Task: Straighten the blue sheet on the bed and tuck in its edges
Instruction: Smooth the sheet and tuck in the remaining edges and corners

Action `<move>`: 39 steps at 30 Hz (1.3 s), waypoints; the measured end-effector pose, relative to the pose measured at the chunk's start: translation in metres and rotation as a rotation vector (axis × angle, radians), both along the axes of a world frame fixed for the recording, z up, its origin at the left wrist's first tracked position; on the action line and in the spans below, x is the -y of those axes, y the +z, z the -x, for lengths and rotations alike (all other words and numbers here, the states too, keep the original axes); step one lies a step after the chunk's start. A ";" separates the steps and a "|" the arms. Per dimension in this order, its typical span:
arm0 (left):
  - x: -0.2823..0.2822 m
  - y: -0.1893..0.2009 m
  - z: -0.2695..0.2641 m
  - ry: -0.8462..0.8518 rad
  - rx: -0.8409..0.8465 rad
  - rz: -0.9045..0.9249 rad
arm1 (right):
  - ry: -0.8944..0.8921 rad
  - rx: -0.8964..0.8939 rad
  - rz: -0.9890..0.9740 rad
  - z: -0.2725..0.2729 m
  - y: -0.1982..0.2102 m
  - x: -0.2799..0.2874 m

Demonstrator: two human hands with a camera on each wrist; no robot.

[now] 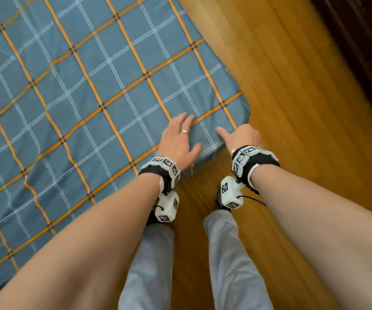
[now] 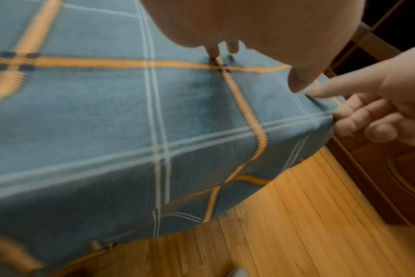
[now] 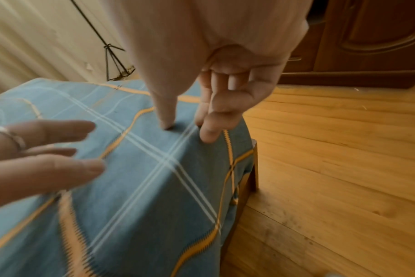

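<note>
Fingers [image 1: 186,121] of the left hand [image 1: 178,139] — straight and slightly spread — lie flat on the blue sheet [image 1: 91,90] close to the bed's near corner, the thumb angled out toward the edge; a ring [image 1: 184,131] sits on one finger. The right hand [image 1: 243,135] works at the corner itself: its thumb [image 3: 163,112] presses down on the top of the sheet, while the other fingers [image 3: 209,120] curl over the edge against the hanging cloth; whether any fabric is truly pinched between them cannot be told. The two hands lie just beside each other, not touching. The sheet — blue, crossed by orange and white lines — covers the bed [image 3: 251,168] and drapes over the corner, its lower edge hanging loose above the wooden floor [image 1: 292,108]; shallow wrinkles run across the cloth toward the left of the head view. Both wrists carry bands with black-and-white marker squares [image 1: 165,163]; pale trouser legs [image 1: 230,253] stand on the floor at the bedside. A dark wooden cabinet [image 3: 367,37] stands beyond the corner; a black stand [image 3: 111,56] rises before a pale curtain [image 3: 36,37].
</note>
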State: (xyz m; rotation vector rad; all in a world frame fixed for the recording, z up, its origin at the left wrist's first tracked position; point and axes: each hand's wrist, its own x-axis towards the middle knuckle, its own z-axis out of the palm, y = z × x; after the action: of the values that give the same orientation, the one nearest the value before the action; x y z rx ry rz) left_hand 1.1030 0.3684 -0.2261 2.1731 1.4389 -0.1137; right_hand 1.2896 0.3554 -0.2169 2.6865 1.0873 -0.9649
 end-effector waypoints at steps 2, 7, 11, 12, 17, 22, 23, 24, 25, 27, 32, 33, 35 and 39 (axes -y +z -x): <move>-0.005 0.001 0.004 0.044 -0.112 0.010 | -0.022 -0.035 0.009 0.000 -0.004 -0.004; -0.010 -0.005 -0.005 -0.056 -0.243 0.171 | -0.058 -0.202 -0.053 -0.015 -0.008 -0.004; -0.016 0.000 -0.018 -0.098 -0.221 0.150 | -0.007 -0.227 -0.080 -0.023 0.001 0.002; -0.017 0.001 -0.023 -0.115 -0.202 0.138 | 0.008 -0.213 -0.080 -0.026 0.002 0.005; -0.017 -0.008 -0.053 -0.253 -0.221 0.115 | 0.057 -0.169 -0.121 -0.039 -0.009 0.017; -0.015 -0.014 -0.069 -0.314 -0.256 0.090 | -0.044 -0.226 -0.075 -0.059 -0.014 0.016; -0.017 -0.014 -0.073 -0.321 -0.264 0.082 | -0.103 -0.228 -0.112 -0.065 -0.015 0.012; -0.019 -0.013 -0.076 -0.330 -0.274 0.082 | -0.158 -0.246 -0.160 -0.070 -0.016 0.008; -0.022 -0.011 -0.079 -0.340 -0.285 0.086 | -0.191 -0.274 -0.197 -0.074 -0.018 0.002; -0.027 -0.007 -0.087 -0.367 -0.306 0.102 | -0.184 -0.352 -0.233 -0.078 -0.022 -0.008; -0.038 -0.002 -0.104 -0.421 -0.392 0.150 | -0.113 -0.297 -0.209 -0.083 -0.033 -0.011; -0.037 -0.001 -0.105 -0.426 -0.402 0.146 | -0.083 -0.291 -0.196 -0.083 -0.034 -0.010; -0.037 0.000 -0.106 -0.429 -0.402 0.136 | -0.017 -0.271 -0.185 -0.085 -0.038 -0.011; -0.038 0.000 -0.105 -0.423 -0.380 0.142 | 0.055 -0.059 -0.075 -0.092 -0.052 -0.015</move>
State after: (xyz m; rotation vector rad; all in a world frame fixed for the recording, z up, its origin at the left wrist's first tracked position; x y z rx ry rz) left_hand 1.2077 0.4063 -0.2262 2.3876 1.0860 -0.7904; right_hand 1.3818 0.3708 -0.2686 2.6868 1.2259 -1.0196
